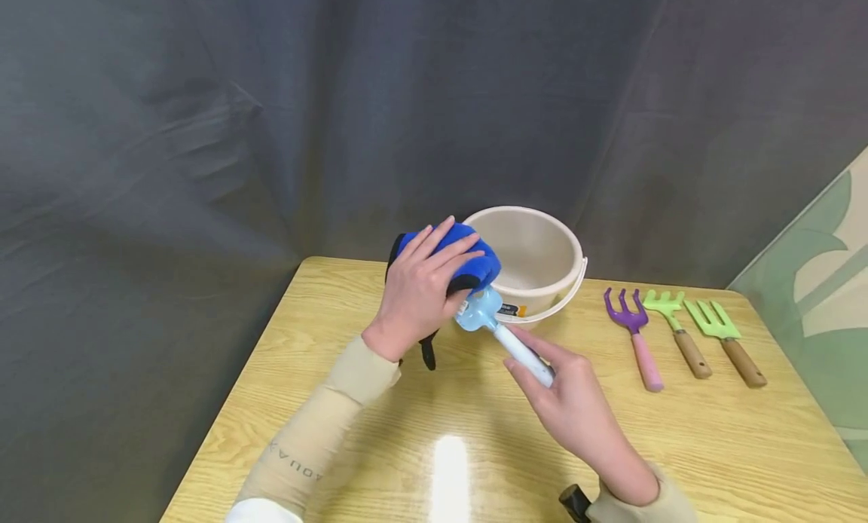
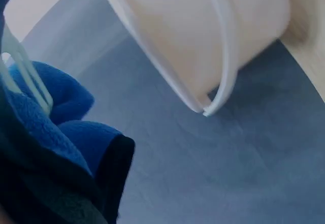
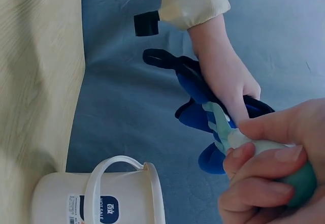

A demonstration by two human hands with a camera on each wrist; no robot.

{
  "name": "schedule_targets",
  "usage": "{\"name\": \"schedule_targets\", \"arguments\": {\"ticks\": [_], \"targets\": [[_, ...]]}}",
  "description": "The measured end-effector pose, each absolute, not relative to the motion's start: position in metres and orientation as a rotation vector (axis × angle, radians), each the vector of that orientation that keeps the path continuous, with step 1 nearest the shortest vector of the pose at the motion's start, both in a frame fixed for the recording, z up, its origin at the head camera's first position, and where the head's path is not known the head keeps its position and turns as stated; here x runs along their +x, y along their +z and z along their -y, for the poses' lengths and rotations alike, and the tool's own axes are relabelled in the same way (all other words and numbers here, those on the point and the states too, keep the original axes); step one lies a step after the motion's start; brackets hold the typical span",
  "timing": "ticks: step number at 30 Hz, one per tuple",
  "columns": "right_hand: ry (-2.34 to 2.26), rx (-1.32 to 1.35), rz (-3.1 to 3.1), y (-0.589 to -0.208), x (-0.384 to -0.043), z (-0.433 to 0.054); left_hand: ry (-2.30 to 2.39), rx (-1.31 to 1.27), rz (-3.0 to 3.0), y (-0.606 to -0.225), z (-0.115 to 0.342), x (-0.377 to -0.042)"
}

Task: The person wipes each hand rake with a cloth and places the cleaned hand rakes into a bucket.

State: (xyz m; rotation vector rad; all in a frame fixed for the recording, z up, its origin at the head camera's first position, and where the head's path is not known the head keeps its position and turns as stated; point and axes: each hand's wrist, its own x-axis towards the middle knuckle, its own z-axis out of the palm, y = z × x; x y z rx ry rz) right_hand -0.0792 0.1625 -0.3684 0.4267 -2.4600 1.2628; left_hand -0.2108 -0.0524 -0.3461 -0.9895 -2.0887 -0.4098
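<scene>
My left hand [image 1: 423, 285] holds a blue cloth with black edging [image 1: 484, 263] around the head of a light blue garden hand fork [image 1: 480, 310]. Its fingers spread over the top of the cloth, and in the right wrist view the thumb presses in at the fork's head. My right hand [image 1: 573, 391] grips the fork's pale handle, fingers wrapped round it in the right wrist view. Pale tines [image 2: 31, 74] show against the cloth [image 2: 89, 137] in the left wrist view. Both hands are above the table, in front of a bucket.
The cream bucket [image 1: 542, 301] stands at the back of the wooden table [image 1: 325, 304], its handle folded down. On the right lie a purple hand rake [image 1: 634, 319], a green hand rake [image 1: 667, 304] and a green fork [image 1: 715, 323]. A grey curtain [image 1: 434, 116] hangs behind.
</scene>
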Motion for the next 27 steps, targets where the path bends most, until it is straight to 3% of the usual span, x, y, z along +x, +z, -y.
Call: {"name": "schedule_targets", "arguments": {"ticks": [5, 15, 27], "targets": [[1.359, 0.406, 2.456, -0.361, -0.078, -0.163, -0.483, -0.953, 2.046, -0.346, 0.049, -0.199], [1.374, 0.339, 2.403, -0.348, -0.086, -0.17, -0.53, -1.204, 1.9, -0.356, 0.031, -0.172], [1.253, 0.419, 2.401, -0.356, -0.083, -0.166, -0.373, -1.225, 1.855, -0.357, 0.043, -0.195]]}}
